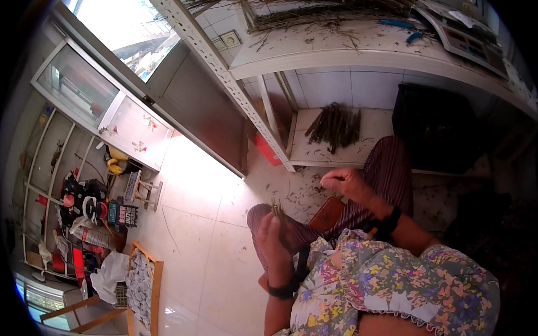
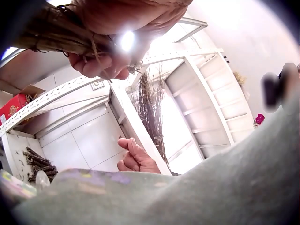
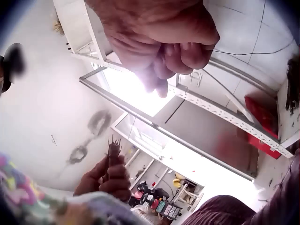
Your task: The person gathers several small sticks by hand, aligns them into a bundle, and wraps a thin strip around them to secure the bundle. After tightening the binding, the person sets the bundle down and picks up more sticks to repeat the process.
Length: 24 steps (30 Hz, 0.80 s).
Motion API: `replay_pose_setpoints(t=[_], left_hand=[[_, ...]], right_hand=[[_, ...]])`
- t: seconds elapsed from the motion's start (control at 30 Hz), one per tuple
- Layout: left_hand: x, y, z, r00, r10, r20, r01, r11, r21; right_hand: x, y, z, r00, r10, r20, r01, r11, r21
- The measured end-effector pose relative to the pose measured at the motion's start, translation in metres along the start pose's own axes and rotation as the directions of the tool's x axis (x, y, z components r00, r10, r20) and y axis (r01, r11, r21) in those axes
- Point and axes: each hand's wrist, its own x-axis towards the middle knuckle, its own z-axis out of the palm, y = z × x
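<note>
My left hand [image 1: 272,238] grips a short bundle of dry twigs [image 1: 277,209] over the left knee. The left wrist view shows the bundle [image 2: 58,35] large, with the fingers wrapped round it and a thin strand lying across it. My right hand [image 1: 348,184] is held up in front of the other knee, apart from the bundle, with its fingers curled. From its thumb and forefinger a thin dark wire [image 3: 255,53] runs out to the side in the right wrist view. Stacked bundles of cut twigs [image 1: 336,127] lie on the low shelf [image 1: 297,131] ahead.
Long dry stems [image 1: 335,14] and blue-handled tools [image 1: 397,23] lie on the upper shelf [image 1: 312,58]. A black crate [image 1: 433,129] stands at the right below it. Plant scraps litter the floor [image 1: 206,241] near the knees. A small stool [image 1: 148,190] stands at the left.
</note>
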Motion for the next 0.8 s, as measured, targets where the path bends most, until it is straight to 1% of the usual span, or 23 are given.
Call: replay_pose_setpoints(t=[0.03,0.13,0.23,0.33,0.37,0.4,0.43,0.53,0.6,0.63,0.73,0.77,0.8], left_hand=[[0.0,0.0,0.0,1.0,0.004,-0.002,-0.004,1.0,-0.012],[0.0,0.003,-0.003,0.999,0.016,0.032,-0.016,1.0,0.001],[0.001,0.001,-0.004,1.0,0.005,-0.017,-0.005,1.0,-0.001],[0.001,0.0,-0.004,0.999,-0.007,0.039,0.006,1.0,0.027],[0.001,-0.001,-0.002,0.999,-0.005,0.038,0.004,1.0,0.026],[0.001,-0.001,0.001,0.999,-0.004,0.037,0.003,1.0,0.027],[0.001,0.0,0.002,0.999,-0.004,0.035,0.003,1.0,0.029],[0.0,0.001,0.0,0.997,-0.018,0.074,0.015,0.999,0.052],[-0.002,0.003,0.002,0.995,-0.021,0.1,0.013,0.997,0.077],[-0.002,0.003,0.005,0.993,-0.024,0.116,0.014,0.996,0.089],[0.0,-0.002,0.009,0.997,-0.008,0.077,-0.001,0.993,0.119],[0.0,-0.002,0.009,0.995,-0.015,0.101,0.002,0.992,0.13],[0.0,-0.002,0.008,0.992,-0.023,0.124,0.005,0.99,0.14]], right_hand=[[0.002,0.002,-0.005,0.999,0.014,-0.041,-0.015,1.0,-0.021],[0.011,0.003,-0.03,0.97,-0.035,-0.241,0.005,0.993,-0.121],[0.018,0.01,-0.063,0.915,-0.173,-0.365,0.076,0.961,-0.266],[0.018,0.002,-0.08,0.911,-0.113,-0.397,0.021,0.973,-0.229],[0.017,0.001,-0.082,0.911,-0.215,-0.351,0.039,0.894,-0.447],[0.016,-0.001,-0.081,0.91,-0.304,-0.284,0.057,0.767,-0.639],[0.014,-0.004,-0.08,0.906,-0.373,-0.199,0.072,0.6,-0.797],[0.01,-0.025,-0.064,0.897,-0.441,-0.041,0.175,0.437,-0.883],[0.007,-0.033,-0.046,0.967,-0.255,-0.028,0.157,0.674,-0.722],[0.006,-0.035,-0.038,0.987,-0.16,-0.004,0.123,0.773,-0.623],[0.002,-0.034,-0.008,0.945,-0.271,0.182,0.322,0.868,-0.379],[-0.002,-0.039,0.002,0.965,-0.125,0.229,0.183,0.95,-0.251],[-0.009,-0.049,0.012,0.955,0.014,0.295,0.024,0.992,-0.127]])
